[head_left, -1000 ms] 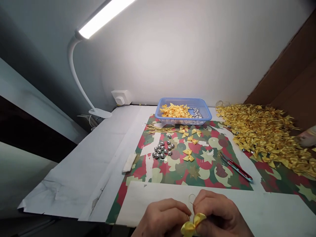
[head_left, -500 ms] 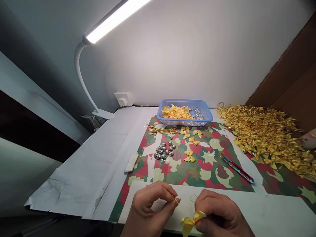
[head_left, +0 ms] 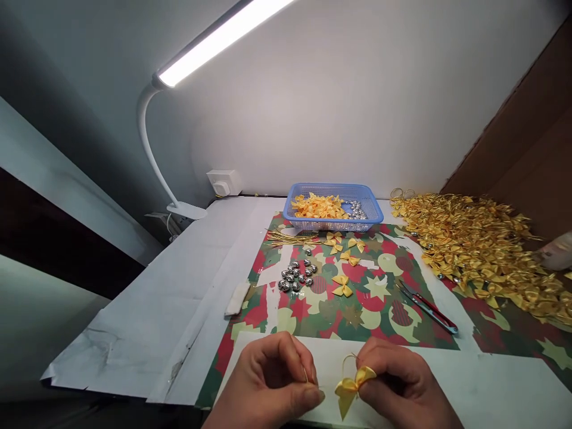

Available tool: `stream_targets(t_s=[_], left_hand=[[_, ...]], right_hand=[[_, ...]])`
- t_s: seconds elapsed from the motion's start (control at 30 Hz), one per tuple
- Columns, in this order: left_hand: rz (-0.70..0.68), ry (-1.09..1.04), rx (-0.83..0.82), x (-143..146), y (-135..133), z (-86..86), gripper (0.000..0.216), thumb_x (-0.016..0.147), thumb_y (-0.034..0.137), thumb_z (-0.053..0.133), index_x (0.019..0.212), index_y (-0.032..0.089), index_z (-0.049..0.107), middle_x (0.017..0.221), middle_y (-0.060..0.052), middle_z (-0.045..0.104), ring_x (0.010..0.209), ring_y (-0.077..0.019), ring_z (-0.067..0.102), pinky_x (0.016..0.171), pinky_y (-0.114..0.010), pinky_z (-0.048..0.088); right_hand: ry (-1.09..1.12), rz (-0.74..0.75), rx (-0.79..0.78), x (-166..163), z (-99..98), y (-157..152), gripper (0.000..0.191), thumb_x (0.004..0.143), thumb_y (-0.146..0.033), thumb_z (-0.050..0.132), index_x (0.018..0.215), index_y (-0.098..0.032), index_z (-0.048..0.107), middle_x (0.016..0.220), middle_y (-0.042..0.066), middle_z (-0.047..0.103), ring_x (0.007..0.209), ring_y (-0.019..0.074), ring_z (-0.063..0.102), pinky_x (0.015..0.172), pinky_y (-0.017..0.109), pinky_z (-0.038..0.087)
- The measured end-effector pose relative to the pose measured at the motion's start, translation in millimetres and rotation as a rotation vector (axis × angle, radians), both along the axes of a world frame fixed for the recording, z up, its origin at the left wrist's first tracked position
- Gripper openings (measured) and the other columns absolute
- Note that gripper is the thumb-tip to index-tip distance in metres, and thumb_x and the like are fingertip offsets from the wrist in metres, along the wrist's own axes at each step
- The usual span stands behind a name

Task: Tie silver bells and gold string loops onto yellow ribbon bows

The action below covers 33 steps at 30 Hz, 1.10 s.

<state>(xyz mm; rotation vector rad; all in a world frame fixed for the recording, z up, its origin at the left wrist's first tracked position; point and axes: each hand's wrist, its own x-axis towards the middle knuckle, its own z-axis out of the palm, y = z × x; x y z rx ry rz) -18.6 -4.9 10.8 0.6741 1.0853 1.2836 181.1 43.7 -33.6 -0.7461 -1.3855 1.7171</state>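
My right hand (head_left: 402,387) pinches a small yellow ribbon bow (head_left: 353,384) near the table's front edge; a thin gold loop rises just above the bow. My left hand (head_left: 270,387) sits close beside it, thumb and forefinger pinched on a thin gold thread (head_left: 306,374). Both hands hover over a white paper sheet (head_left: 482,381). Farther back on the patterned wrapping paper (head_left: 366,310) lie several loose yellow bows (head_left: 342,286) and a cluster of silver bells (head_left: 295,276).
A blue basket (head_left: 333,205) with bows and bells stands at the back. A big heap of finished gold bows (head_left: 487,250) fills the right side. Red-handled snips (head_left: 426,307) lie right of centre. Gold threads (head_left: 290,237), a white lamp (head_left: 179,125) and a wall socket (head_left: 222,180) are at left.
My left hand pulled away from the bow to the left, then came back close with a gold thread pinched. The bow in my right hand rose slightly.
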Motion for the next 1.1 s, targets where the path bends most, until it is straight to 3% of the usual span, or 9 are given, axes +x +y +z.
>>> stream_targets(t_s=[0.2, 0.47, 0.8, 1.1], left_hand=[[-0.005, -0.013, -0.055, -3.9, -0.2, -8.2, 0.025, 0.06, 0.015, 0.092, 0.06, 0.019, 0.067, 0.058, 0.005, 0.069, 0.056, -0.0072, 0.055, 0.054, -0.018, 0.039], [0.007, -0.002, -0.081, -7.8, -4.1, -11.2, 0.023, 0.062, 0.018, 0.091, 0.057, 0.017, 0.068, 0.06, 0.003, 0.068, 0.058, -0.0082, 0.058, 0.057, -0.018, 0.043], [-0.072, 0.086, -0.06, -7.8, -7.3, -14.4, 0.019, 0.061, 0.014, 0.087, 0.057, 0.017, 0.069, 0.059, 0.002, 0.065, 0.058, -0.0109, 0.056, 0.056, -0.021, 0.041], [-0.168, 0.183, -0.066, -8.4, -8.5, -1.9, 0.015, 0.068, 0.023, 0.083, 0.065, 0.018, 0.069, 0.067, 0.001, 0.059, 0.065, -0.0135, 0.051, 0.06, -0.024, 0.038]], right_hand=[[-0.029, 0.001, 0.031, 1.2, -2.5, -0.6, 0.008, 0.081, -0.03, 0.076, 0.074, -0.026, 0.076, 0.071, -0.001, 0.063, 0.064, 0.0114, 0.051, 0.059, 0.021, 0.036], [-0.133, -0.035, 0.119, 14.6, 3.1, 2.5, 0.02, 0.085, -0.04, 0.072, 0.07, -0.026, 0.075, 0.067, 0.001, 0.061, 0.063, 0.014, 0.052, 0.059, 0.024, 0.038], [-0.201, -0.129, 0.138, 31.8, 10.7, 5.2, 0.029, 0.085, -0.048, 0.07, 0.067, -0.026, 0.072, 0.065, 0.001, 0.059, 0.062, 0.0158, 0.05, 0.061, 0.024, 0.041], [-0.201, -0.178, 0.114, 32.6, 15.0, 5.9, 0.028, 0.081, -0.044, 0.073, 0.062, -0.024, 0.07, 0.063, 0.001, 0.056, 0.059, 0.0152, 0.049, 0.056, 0.024, 0.04]])
